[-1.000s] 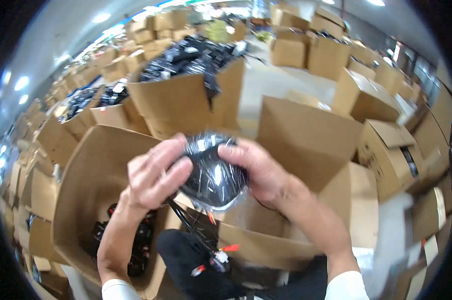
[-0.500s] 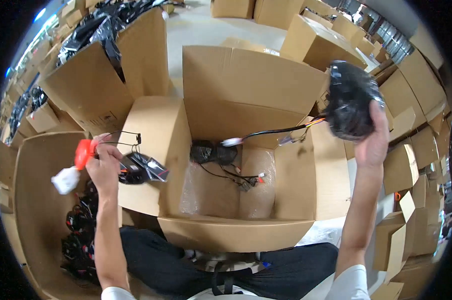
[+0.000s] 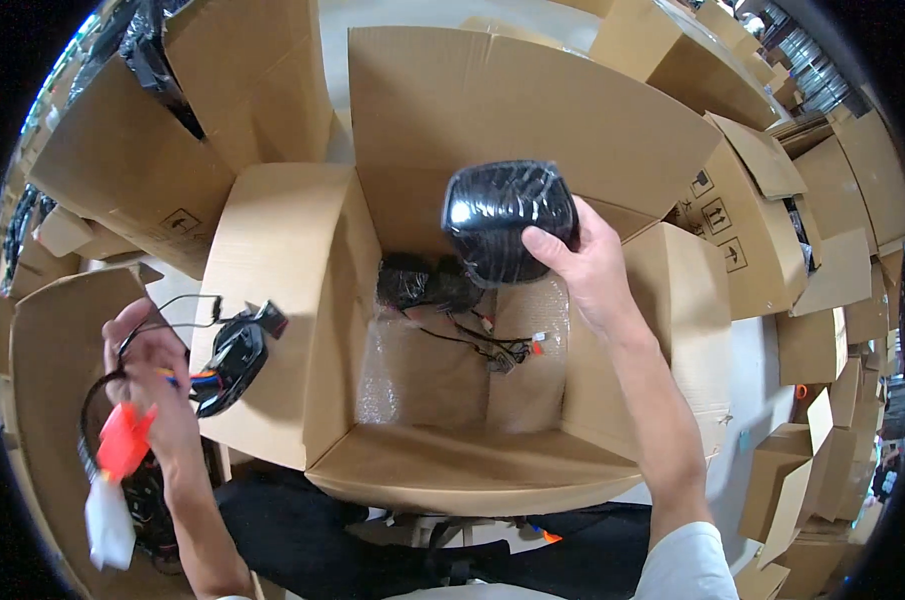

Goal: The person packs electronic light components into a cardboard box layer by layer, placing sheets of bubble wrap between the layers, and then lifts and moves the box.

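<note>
My right hand (image 3: 588, 270) grips a black rounded part wrapped in clear plastic (image 3: 508, 215) and holds it over the open cardboard box (image 3: 443, 470) in front of me. On the bubble wrap lining the box floor lie two black parts with thin wires (image 3: 443, 295). My left hand (image 3: 153, 385) is out to the left over the box's left flap, holding a small black part with wires (image 3: 235, 355). A red and white tag or connector (image 3: 118, 470) hangs below that hand.
Another open box (image 3: 43, 370) at my left holds several black wired parts. Open and closed cardboard boxes (image 3: 763, 230) crowd all around, with flaps standing up behind. My dark trousers show at the bottom.
My right hand has brought the wrapped black part from the far right in over the middle of the box. My left hand has lowered a little, still holding the small wired part.
</note>
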### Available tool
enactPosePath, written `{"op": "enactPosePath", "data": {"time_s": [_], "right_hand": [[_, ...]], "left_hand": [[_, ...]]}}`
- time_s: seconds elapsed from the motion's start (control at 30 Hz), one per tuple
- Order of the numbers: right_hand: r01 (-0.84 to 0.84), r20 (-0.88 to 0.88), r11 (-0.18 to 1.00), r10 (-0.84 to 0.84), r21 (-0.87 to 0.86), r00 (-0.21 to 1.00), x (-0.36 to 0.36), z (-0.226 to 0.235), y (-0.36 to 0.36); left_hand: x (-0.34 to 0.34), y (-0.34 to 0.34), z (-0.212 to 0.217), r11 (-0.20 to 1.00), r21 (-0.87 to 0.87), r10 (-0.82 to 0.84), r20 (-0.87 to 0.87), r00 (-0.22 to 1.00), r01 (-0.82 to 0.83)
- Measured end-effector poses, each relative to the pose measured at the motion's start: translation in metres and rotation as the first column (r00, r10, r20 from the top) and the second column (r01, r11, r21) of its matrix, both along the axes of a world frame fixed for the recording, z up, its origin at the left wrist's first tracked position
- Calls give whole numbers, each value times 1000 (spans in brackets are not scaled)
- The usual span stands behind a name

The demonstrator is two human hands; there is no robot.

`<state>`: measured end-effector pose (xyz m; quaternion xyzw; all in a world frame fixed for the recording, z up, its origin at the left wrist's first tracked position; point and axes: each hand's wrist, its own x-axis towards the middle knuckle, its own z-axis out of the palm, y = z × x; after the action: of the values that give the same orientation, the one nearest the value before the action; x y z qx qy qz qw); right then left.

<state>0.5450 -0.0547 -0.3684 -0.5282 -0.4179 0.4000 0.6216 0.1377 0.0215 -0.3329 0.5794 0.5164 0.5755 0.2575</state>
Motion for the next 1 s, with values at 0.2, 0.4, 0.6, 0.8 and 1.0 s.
{"op": "enactPosePath", "data": {"time_s": [0.2,0.4,0.6,0.8,1.0], "right_hand": [[30,-128,951,-72,-307,989,77,-195,-10],[211,-48,813,-280,-542,959,107,-367,-16],[567,732,598,49,-567,680,118,-379,-26],[-190,333,713,524,-675,784,24,-219,13],[-680,-732,661,627,318,267,-105,-49,-25]], "left_hand": [[-2,-5,0,991,-22,124,-179,976,-130],[20,-19,21,892,-113,449,123,885,-437],[42,-29,36,994,-105,1,353,935,38],[96,-27,53,851,-152,-293,657,694,503],[140,-18,79,755,-87,-316,821,476,650]]}}
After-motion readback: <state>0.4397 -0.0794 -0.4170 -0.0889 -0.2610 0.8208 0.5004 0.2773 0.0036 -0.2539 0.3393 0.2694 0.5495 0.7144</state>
